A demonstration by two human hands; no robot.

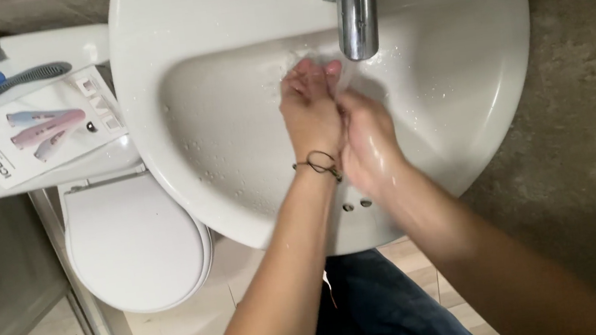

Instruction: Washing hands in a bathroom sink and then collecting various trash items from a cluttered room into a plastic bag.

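Both hands, the left hand (310,109) and right hand (369,143), are rubbing together empty under the chrome faucet (356,9), rinsing over the white sink (219,18); next calls for turning palms under the stream.

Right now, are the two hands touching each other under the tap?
Touching. The head view shows the left hand pressed against the right hand below the tap.

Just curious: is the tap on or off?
On: a thin stream runs from the tap onto the left hand and right hand.
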